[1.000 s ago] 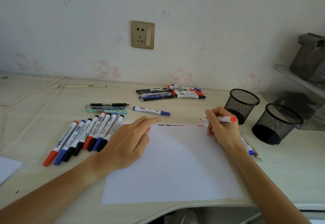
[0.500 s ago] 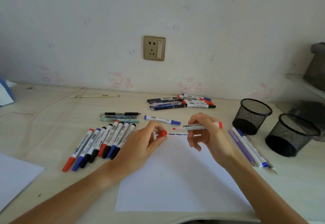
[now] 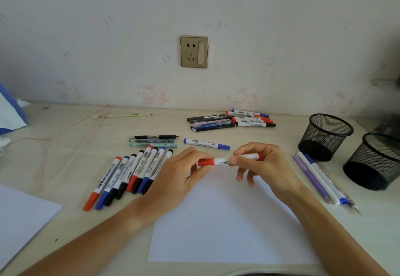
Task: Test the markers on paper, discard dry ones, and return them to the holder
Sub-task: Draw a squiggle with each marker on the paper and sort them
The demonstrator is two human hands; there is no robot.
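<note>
While held level above the white paper sheet [image 3: 227, 228] at frame centre, red-capped white marker [image 3: 223, 160] pinched: left hand [image 3: 179, 178] fingers on cap, right hand [image 3: 264, 165] fingers on barrel.

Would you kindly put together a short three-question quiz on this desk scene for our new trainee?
1. True or false: both mesh pen holders, the nearer one and the farther one, have markers standing in them.
2. Which hand grips the red cap end of the red marker: A) the left hand B) the right hand C) neither?
3. Fill in: the lone marker lying just beyond the hands has a ____ cap.

Key: 1. False, no markers are seen standing in them. 2. A. 3. Blue.
</note>
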